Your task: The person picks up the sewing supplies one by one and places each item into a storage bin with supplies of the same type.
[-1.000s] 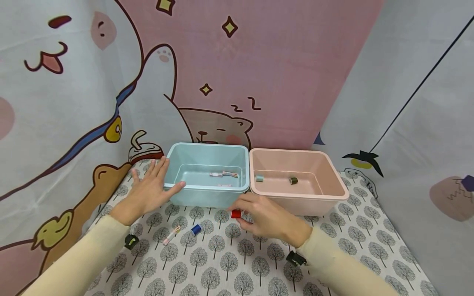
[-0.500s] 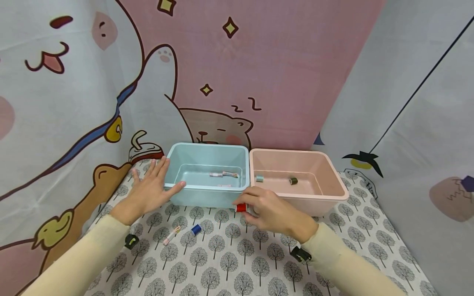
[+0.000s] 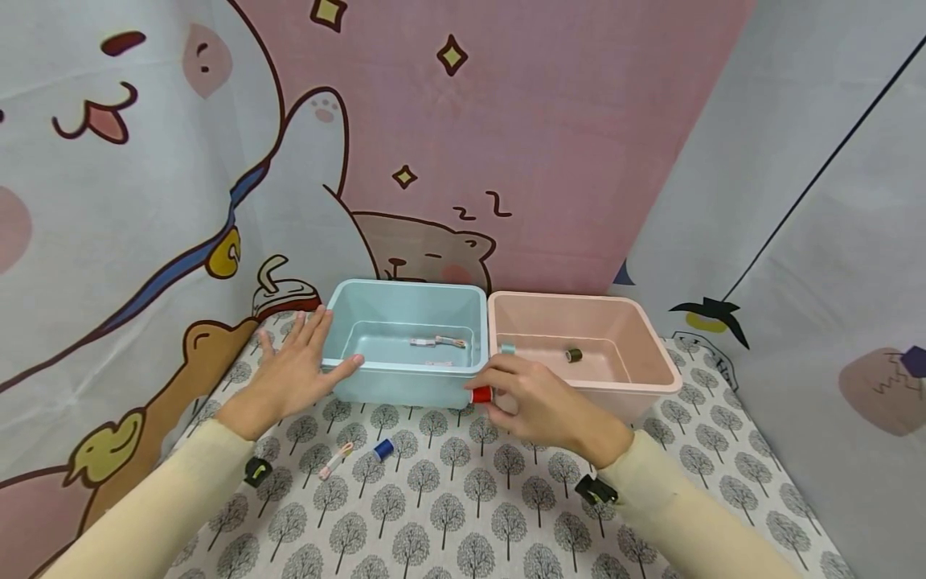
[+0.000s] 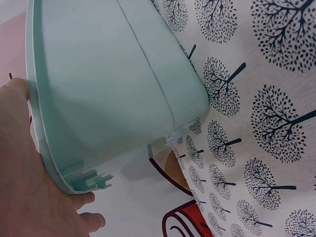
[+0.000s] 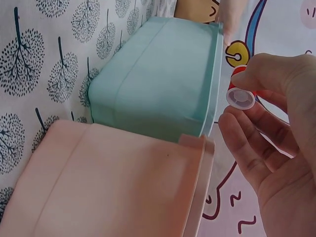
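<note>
My right hand (image 3: pixel 538 406) pinches a spool of red thread (image 3: pixel 481 395) between thumb and fingers, in front of where the two bins meet. In the right wrist view the spool's white end (image 5: pixel 241 98) faces the camera. My left hand (image 3: pixel 289 374) rests on the left front corner of the light blue bin (image 3: pixel 405 383), thumb over its rim and fingers spread. A pink bin (image 3: pixel 579 301) stands close at its right. Inside the pink bin lie a dark green thread spool (image 3: pixel 574 355) and a pale teal spool (image 3: pixel 508 349), partly covered by my right hand.
Small pale bundles (image 3: pixel 437 342) with cord-like ends lie in the blue bin. On the tree-print cloth (image 3: pixel 434 515) in front are a blue thread spool (image 3: pixel 383 449) and a similar pink-and-white bundle (image 3: pixel 336 461). A cartoon-print curtain (image 3: pixel 579 145) hangs behind the bins.
My right hand has carried the red thread spool up and to the right, from over the cloth toward the pink bin's front left corner. The left hand has stayed on the blue bin.
</note>
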Tool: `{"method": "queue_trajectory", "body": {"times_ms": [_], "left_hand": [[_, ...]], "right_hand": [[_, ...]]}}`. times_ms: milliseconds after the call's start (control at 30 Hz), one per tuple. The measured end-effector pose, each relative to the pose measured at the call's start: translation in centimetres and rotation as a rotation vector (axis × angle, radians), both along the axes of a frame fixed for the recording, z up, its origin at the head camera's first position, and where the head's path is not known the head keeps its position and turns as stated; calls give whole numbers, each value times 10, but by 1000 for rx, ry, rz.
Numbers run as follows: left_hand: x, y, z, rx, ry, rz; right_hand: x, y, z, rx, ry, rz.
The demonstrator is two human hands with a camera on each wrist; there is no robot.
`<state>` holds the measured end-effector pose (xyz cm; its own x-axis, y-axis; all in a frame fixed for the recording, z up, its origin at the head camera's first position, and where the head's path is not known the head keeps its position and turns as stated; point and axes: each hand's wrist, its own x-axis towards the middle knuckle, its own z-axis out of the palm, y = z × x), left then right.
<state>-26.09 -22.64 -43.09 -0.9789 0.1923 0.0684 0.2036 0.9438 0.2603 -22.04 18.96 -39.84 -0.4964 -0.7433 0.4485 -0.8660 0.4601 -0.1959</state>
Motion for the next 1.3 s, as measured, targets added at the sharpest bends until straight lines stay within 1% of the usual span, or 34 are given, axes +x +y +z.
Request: {"method": "queue_trajectory", "body": {"times_ms": [233,333,533,667,933,1000,1067,1200,1300], "left_hand": [[0,1,0,-5,-1,2],[0,1,0,-6,-1,2],[1,1,0,1,-3,3],[1,1,0,-1,2,3],[0,1,0,-3,6,5],[0,1,0,-5,6,5],[0,1,0,-6,5,3],[0,1,0,-13,0,-1],[0,0,0,-19,0,-2]], "right_hand": [[-4,5,5,-12,29,-27],[-7,7,7,-28,40,-19],[-10,14,12,-50,34,-2],[-14,18,15,-54,50,3],[-16,28,22,-48,21,-49],[-17,30,23,-46,29,-64],[-19,33,25,-39,57,-79],[-23,37,27,-35,110,-82],[-27,39,28,-57,96,-66]]}}
